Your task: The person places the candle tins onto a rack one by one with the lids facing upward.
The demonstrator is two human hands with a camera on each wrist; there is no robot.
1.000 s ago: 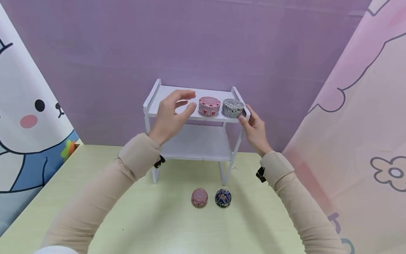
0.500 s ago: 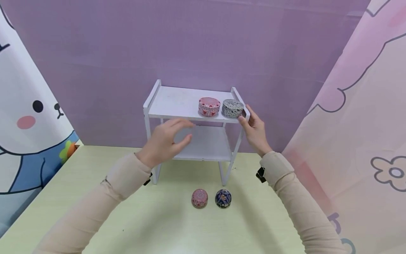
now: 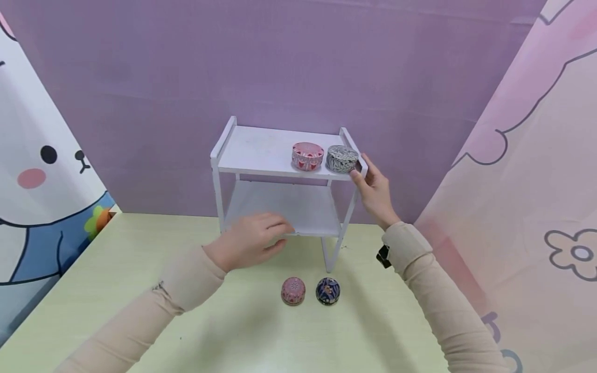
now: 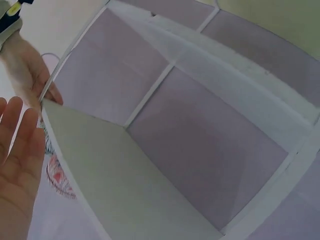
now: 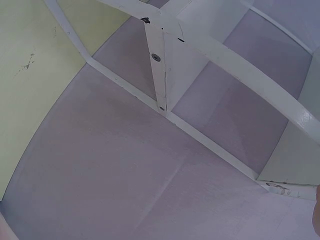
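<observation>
A white two-tier shelf rack (image 3: 261, 147) stands on the table. On its upper tier, a pink round tin (image 3: 308, 157) with red hearts sits beside a black-and-white patterned tin (image 3: 342, 159). My right hand (image 3: 375, 194) grips the upper tier's right end, thumb in front, close to the black-and-white tin. In front of the lower tier my left hand (image 3: 254, 241) hangs in the air, holding nothing, its fingers extended and loosely bent. Below and to its right, another pink tin (image 3: 293, 291) and a dark blue floral tin (image 3: 328, 291) rest on the table, apart from each other.
The pale yellow-green table (image 3: 224, 331) lies under everything. Behind the rack rises a purple backdrop (image 3: 289, 62). Printed panels flank both sides, a cartoon animal panel (image 3: 37, 134) on the left and a pink panel (image 3: 527, 207) on the right. The rack's lower tier (image 3: 298, 202) is bare.
My left hand has come away from beside the pink tin on the upper tier and dropped down in front of the lower tier. My right hand and the tins have not moved.
</observation>
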